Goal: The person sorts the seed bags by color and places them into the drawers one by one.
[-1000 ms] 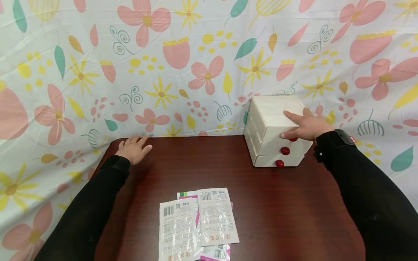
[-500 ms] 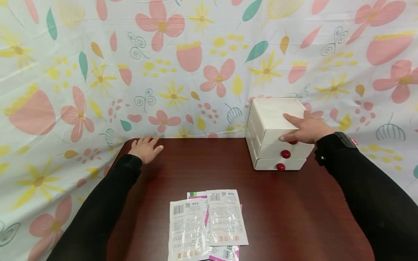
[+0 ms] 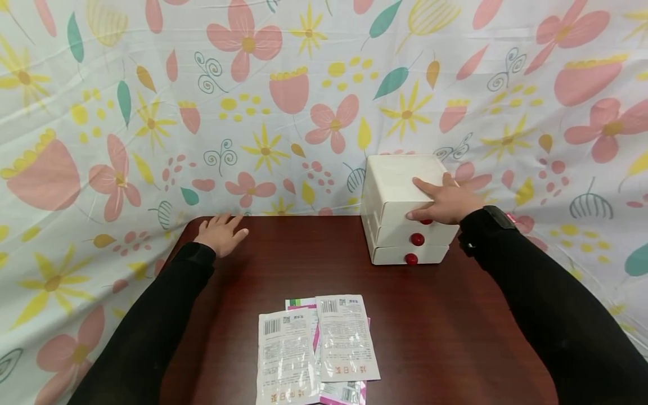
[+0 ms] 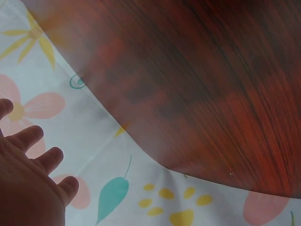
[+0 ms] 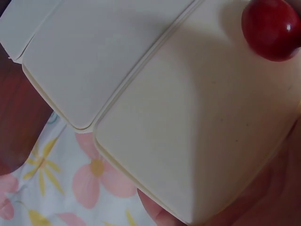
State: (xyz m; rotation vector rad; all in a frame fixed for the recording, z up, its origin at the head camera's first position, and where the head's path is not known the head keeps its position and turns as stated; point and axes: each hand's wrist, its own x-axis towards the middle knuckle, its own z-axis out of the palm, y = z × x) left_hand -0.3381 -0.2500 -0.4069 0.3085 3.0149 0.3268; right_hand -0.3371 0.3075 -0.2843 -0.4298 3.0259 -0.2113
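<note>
A small white chest of drawers (image 3: 387,185) with red round knobs stands at the back of the table, near the patterned cloth. My right hand (image 3: 445,203) grips its upper right corner, fingers spread over the top and thumb on the front. In the right wrist view the top drawer's front (image 5: 155,113) fills much of the frame, a fingertip (image 5: 162,212) showing beyond its side edge. My left hand (image 3: 220,234) lies at the table's far left corner with fingers spread, holding nothing. In the left wrist view those fingers (image 4: 30,136) show near the table edge.
Several flat printed packets (image 3: 349,340) lie overlapping at the table's near side, two whitish ones on top and pink-edged ones under them. A floral cloth (image 3: 304,67) hangs behind the dark wooden table (image 3: 283,259). The table's left corner is rounded.
The chest of drawers has slid left along the cloth with my right hand on it. The whole view has shifted slightly. My left hand stays at the corner; the packets have not moved.
</note>
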